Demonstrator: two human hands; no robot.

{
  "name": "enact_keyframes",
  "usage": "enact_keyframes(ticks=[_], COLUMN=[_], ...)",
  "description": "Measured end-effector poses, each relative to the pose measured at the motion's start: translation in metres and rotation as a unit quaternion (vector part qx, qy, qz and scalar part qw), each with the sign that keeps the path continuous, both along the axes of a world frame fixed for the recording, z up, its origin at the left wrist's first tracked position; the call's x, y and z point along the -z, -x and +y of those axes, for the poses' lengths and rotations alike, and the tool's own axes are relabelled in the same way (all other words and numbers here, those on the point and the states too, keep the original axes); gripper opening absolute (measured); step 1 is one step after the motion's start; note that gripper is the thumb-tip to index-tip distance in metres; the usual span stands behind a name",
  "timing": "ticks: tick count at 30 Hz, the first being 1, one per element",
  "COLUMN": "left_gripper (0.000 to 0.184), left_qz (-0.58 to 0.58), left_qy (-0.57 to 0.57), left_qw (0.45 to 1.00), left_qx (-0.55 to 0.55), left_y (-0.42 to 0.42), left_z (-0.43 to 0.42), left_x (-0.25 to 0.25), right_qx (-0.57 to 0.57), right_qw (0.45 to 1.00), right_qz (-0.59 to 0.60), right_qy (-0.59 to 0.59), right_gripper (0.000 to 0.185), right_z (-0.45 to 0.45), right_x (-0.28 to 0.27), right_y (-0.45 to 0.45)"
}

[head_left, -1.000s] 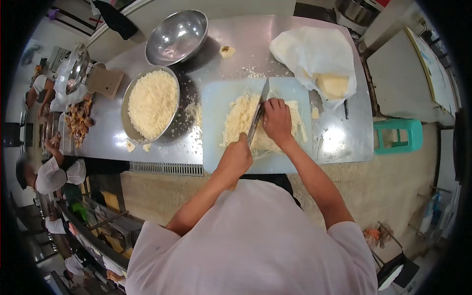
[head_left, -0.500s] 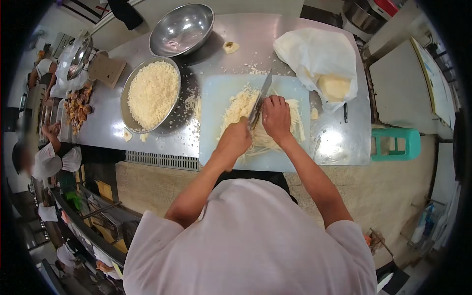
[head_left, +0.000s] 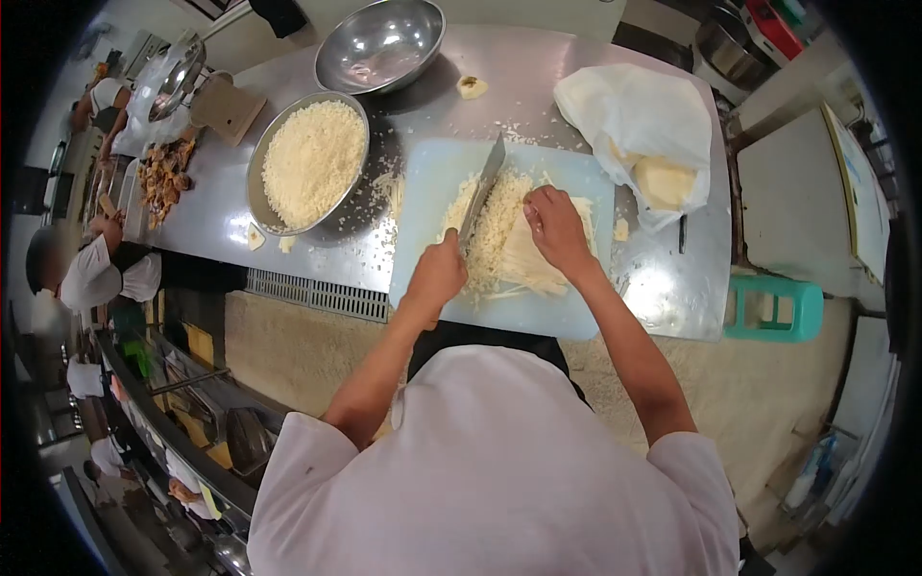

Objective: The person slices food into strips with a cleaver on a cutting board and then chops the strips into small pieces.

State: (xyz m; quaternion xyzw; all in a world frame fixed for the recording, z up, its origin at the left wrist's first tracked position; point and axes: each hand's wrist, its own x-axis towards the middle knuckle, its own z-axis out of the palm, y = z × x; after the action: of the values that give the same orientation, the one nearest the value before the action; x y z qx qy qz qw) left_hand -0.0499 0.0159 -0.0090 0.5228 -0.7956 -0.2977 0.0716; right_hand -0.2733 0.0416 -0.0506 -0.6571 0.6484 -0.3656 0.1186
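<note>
My left hand (head_left: 438,274) is closed round the handle of a large knife (head_left: 483,192), whose blade points away from me over the cutting board (head_left: 432,163). Finely chopped pale pieces (head_left: 499,213) lie beside the blade. To their right are thin pale strips (head_left: 530,261), and my right hand (head_left: 557,230) rests at their upper edge with its fingers curled together; whether it pinches anything is too small to tell. The knife and my right hand are apart, with chopped pieces between them.
On the metal table (head_left: 519,58) stand a bowl heaped with chopped pieces (head_left: 315,163), a shiny bowl (head_left: 379,48) and a white bag (head_left: 634,110) round a pale block (head_left: 663,182). A green stool (head_left: 802,309) is at the right. Other people work at the far left.
My left hand and the knife have moved left, away from my right hand. My right hand has shifted slightly right. The whole view has shifted a little.
</note>
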Motion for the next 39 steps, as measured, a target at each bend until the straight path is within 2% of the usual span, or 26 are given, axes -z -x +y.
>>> enact_keyframes(ticks=[2, 4, 6, 8, 12, 15, 18, 20, 23, 27, 30, 31, 32, 34, 36, 38, 39], left_gripper=[0.026, 0.028, 0.028, 0.015, 0.014, 0.013, 0.014, 0.015, 0.015, 0.018, 0.019, 0.018, 0.018, 0.015, 0.012, 0.012, 0.013], left_qz=[-0.001, 0.028, 0.033, 0.039, 0.007, 0.042, 0.05, 0.045, 0.006, 0.029, 0.012, -0.011, -0.012, 0.043, 0.012, 0.038, 0.058], left_qy=[0.003, -0.014, -0.012, -0.017, -0.044, -0.066, -0.03, -0.035, -0.113, -0.043, -0.042, -0.067, -0.062, -0.087, -0.063, -0.026, -0.043], left_qw=[1.0, 0.999, 0.998, 0.999, 0.998, 0.996, 0.998, 0.998, 0.992, 0.998, 0.998, 0.996, 0.996, 0.992, 0.995, 0.998, 0.996], left_qx=[0.015, -0.033, -0.047, -0.033, -0.036, -0.049, -0.019, -0.002, -0.062, -0.047, -0.042, -0.059, -0.058, -0.082, -0.076, -0.051, -0.049], left_y=[0.002, 0.004, 0.005, 0.004, 0.009, 0.021, 0.038, 0.033, 0.027, 0.048, 0.05, 0.048, 0.045, 0.041, 0.05, 0.059, 0.057], left_z=[-0.003, 0.013, 0.017, 0.012, 0.032, 0.054, 0.042, 0.046, 0.068, 0.056, 0.044, 0.054, 0.064, 0.08, 0.075, 0.054, 0.048], left_x=[-0.006, -0.039, -0.012, 0.027, -0.044, -0.027, 0.021, -0.017, -0.065, 0.015, -0.019, -0.044, -0.046, -0.045, -0.009, 0.008, -0.002], right_qx=[-0.013, -0.005, -0.003, -0.005, -0.029, -0.026, -0.028, -0.031, -0.028, -0.029, -0.033, -0.037, -0.035, -0.024, -0.028, -0.034, -0.034], right_qw=[1.0, 0.997, 0.996, 0.996, 0.993, 0.989, 0.987, 0.986, 0.986, 0.984, 0.984, 0.986, 0.986, 0.985, 0.986, 0.985, 0.985], right_qz=[-0.006, 0.024, 0.038, 0.052, 0.085, 0.115, 0.139, 0.146, 0.152, 0.168, 0.158, 0.145, 0.143, 0.157, 0.154, 0.156, 0.152], right_qy=[-0.013, 0.072, 0.077, 0.076, 0.08, 0.086, 0.082, 0.07, 0.057, 0.06, 0.071, 0.072, 0.076, 0.065, 0.061, 0.066, 0.069], right_gripper=[0.009, 0.013, 0.014, 0.016, 0.022, 0.025, 0.026, 0.025, 0.025, 0.022, 0.02, 0.02, 0.02, 0.019, 0.018, 0.018, 0.018], right_z=[0.002, 0.004, 0.009, 0.02, 0.03, 0.025, 0.026, 0.028, 0.024, 0.026, 0.026, 0.024, 0.021, 0.024, 0.026, 0.025, 0.025], right_x=[-0.005, -0.01, -0.017, -0.016, -0.002, 0.014, 0.018, 0.02, 0.022, 0.023, 0.024, 0.023, 0.023, 0.023, 0.021, 0.021, 0.023], right_y=[0.003, 0.001, -0.003, -0.012, -0.017, -0.02, -0.023, -0.021, -0.021, -0.023, -0.02, -0.02, -0.02, -0.022, -0.021, -0.021, -0.02])
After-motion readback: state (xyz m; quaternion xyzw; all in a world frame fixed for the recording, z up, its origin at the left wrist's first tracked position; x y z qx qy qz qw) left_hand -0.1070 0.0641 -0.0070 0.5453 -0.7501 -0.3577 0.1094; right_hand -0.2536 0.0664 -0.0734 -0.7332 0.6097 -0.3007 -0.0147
